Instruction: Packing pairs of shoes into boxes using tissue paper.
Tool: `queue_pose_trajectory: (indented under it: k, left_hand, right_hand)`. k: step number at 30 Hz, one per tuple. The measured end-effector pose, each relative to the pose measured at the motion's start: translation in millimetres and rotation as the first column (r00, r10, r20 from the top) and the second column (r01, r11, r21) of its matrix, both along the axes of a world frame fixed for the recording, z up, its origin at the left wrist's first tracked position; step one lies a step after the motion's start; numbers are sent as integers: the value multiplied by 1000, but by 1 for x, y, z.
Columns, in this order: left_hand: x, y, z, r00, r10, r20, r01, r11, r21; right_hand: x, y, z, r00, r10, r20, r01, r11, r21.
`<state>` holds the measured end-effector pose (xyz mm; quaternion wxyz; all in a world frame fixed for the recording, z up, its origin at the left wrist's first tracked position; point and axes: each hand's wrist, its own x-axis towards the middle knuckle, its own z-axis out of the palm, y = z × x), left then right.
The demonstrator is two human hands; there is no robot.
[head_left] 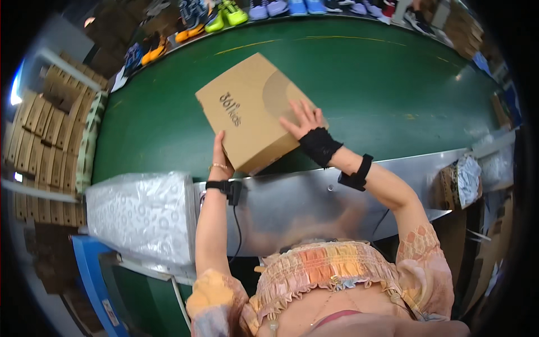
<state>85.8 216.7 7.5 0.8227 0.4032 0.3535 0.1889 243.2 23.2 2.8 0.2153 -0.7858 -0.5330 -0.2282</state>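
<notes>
A closed brown cardboard shoebox [238, 90] with dark print and a darker round patch on its lid is turned at an angle over the green conveyor belt [393, 95]. Along its left near side is my left hand [220, 156], gripping the edge; some of its fingers are hidden by the box. My right hand [306, 119] rests on the right part of the lid with the fingers spread. A black band is on each wrist. Whether the box lies fully on the belt I cannot tell.
Several pairs of colourful shoes [224, 14] line the belt's far side. Stacked brown boxes [48, 129] stand at the left. Patterned white sheets in clear plastic [143, 216] lie at the near left, beside a metal ledge [292, 208]. An open carton [457, 182] stands at the right.
</notes>
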Motion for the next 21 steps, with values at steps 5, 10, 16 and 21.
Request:
queue_pose_trajectory:
  k: [5, 10, 16, 21]
  left_hand:
    - [-12, -7, 46, 974, -104, 200, 128, 985, -114]
    - [-79, -5, 75, 940, 63, 336, -43, 997, -66]
    - [-262, -13, 88, 762, 341, 551, -341, 934, -106]
    - [-359, -74, 109, 350, 906, 236, -932, 362, -6]
  right_hand:
    - [8, 8, 78, 983, 68, 169, -66, 998, -17]
    - [12, -33, 127, 973, -47, 225, -30, 945, 324]
    - [55, -207, 12, 894, -432, -117, 380, 871, -312]
    - [64, -326, -19, 543, -782, -305, 552, 607, -572]
